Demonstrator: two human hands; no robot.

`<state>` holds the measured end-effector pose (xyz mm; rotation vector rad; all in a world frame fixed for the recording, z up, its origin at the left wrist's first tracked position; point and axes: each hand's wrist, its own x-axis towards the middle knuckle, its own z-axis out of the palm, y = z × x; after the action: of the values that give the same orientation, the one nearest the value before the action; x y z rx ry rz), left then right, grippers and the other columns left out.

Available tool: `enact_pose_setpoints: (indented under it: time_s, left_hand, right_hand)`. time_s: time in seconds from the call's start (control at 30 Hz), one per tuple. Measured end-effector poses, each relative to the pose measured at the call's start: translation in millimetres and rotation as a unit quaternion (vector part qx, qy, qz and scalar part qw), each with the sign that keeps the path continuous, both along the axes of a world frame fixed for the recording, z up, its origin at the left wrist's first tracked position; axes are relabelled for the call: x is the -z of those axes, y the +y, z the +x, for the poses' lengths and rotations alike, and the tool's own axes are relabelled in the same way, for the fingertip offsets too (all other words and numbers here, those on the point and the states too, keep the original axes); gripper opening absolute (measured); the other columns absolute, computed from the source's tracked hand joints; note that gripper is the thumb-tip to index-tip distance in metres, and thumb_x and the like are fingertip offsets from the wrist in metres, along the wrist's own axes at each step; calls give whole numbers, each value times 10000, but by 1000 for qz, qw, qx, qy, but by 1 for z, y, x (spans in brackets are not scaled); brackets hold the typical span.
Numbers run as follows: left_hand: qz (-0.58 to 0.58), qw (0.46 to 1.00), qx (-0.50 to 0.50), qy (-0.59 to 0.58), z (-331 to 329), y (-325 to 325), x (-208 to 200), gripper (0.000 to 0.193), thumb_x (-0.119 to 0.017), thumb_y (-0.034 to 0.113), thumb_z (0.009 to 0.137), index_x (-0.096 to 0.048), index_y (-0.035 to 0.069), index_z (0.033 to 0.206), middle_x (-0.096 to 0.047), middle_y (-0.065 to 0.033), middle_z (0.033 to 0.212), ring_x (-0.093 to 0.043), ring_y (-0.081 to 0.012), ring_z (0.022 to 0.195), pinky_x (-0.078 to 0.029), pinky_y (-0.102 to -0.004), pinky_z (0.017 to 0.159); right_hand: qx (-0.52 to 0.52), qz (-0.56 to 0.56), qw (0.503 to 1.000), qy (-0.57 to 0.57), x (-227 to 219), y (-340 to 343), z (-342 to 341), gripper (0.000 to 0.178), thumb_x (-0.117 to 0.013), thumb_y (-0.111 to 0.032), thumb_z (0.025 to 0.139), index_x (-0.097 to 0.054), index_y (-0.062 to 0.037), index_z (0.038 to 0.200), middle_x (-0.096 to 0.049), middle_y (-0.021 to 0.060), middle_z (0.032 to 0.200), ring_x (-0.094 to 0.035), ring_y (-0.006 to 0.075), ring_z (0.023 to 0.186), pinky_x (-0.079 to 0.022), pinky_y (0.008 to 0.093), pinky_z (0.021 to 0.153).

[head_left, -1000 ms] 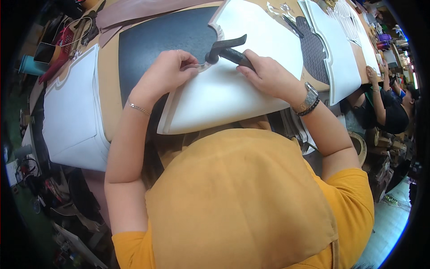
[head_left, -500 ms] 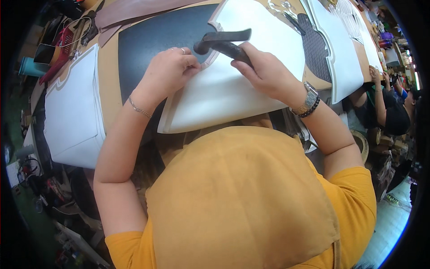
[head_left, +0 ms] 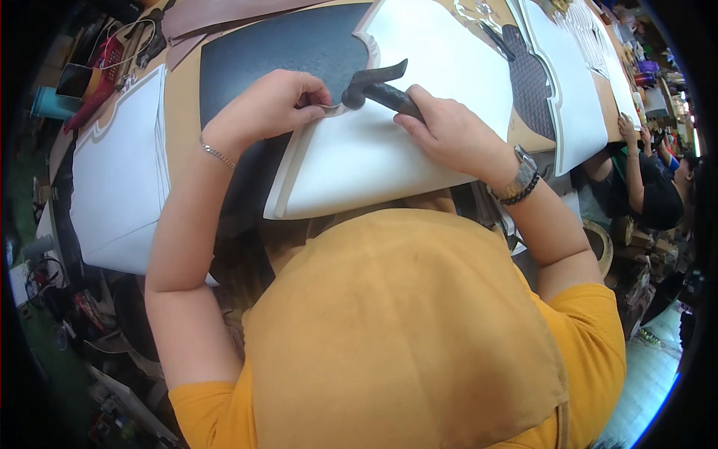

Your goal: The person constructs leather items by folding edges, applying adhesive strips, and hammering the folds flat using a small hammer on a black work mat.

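A large white sheet with a greyish-beige border (head_left: 419,150) lies over a dark work board (head_left: 262,60), its near edge hanging toward me. My left hand (head_left: 280,105) pinches the border of the sheet's curved left edge between thumb and fingertips. In my right hand (head_left: 456,131) is a hammer (head_left: 374,86), gripped by its dark handle. The hammer's round face is at the border, just right of my left fingertips; whether it touches cannot be made out.
White bordered pieces (head_left: 120,187) are stacked at the left. More white sheets (head_left: 580,105) lie at the right beside a dark woven-textured pad (head_left: 529,82). Mauve material (head_left: 217,19) lies at the back. A teal cup (head_left: 52,103) stands far left. Another person (head_left: 651,187) works at the far right.
The hammer head has come down and slightly right, nearer the sheet's border. My left hand has shifted a little left and now shows the edge pinched in its fingertips.
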<state>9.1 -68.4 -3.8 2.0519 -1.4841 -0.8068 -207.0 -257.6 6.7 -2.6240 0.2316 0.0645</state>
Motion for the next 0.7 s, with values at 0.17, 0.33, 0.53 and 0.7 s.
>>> enact_pose_setpoints:
  time_s: [0.17,0.33,0.53,0.7]
  left_hand:
    - [-49,992,72,-88,3,-4,1,120,-724,78,837,-701,38,947,-680,-85,855,-634,-275,792,-515,-371,748]
    - [-88,966,138,-203,4,-5,1,66,-712,93,844,-707,90,910,-689,-50,883,-651,-264,840,-499,-373,818]
    - [-178,888,151,-397,-8,14,11,67,-708,153,866,-730,168,928,-707,-3,946,-666,-179,887,-465,-348,914]
    - [-183,930,20,-320,-18,31,31,98,-700,177,899,-729,175,993,-719,-2,1052,-667,-182,978,-445,-437,983]
  right_hand:
    - [5,25,1000,12,-1,0,-1,311,-560,-295,1004,-489,7,1001,-647,266,806,-644,455,787,-510,513,714]
    - [9,33,999,17,0,1,-1,311,-562,-294,1003,-484,6,1000,-644,268,803,-640,459,783,-508,513,711]
    - [-14,17,997,-69,0,2,2,318,-576,-310,997,-490,-4,999,-635,257,782,-629,457,770,-503,504,699]
    - [-20,-1,1000,-16,-5,8,8,315,-572,-323,1001,-505,-16,985,-642,242,804,-632,445,780,-501,498,701]
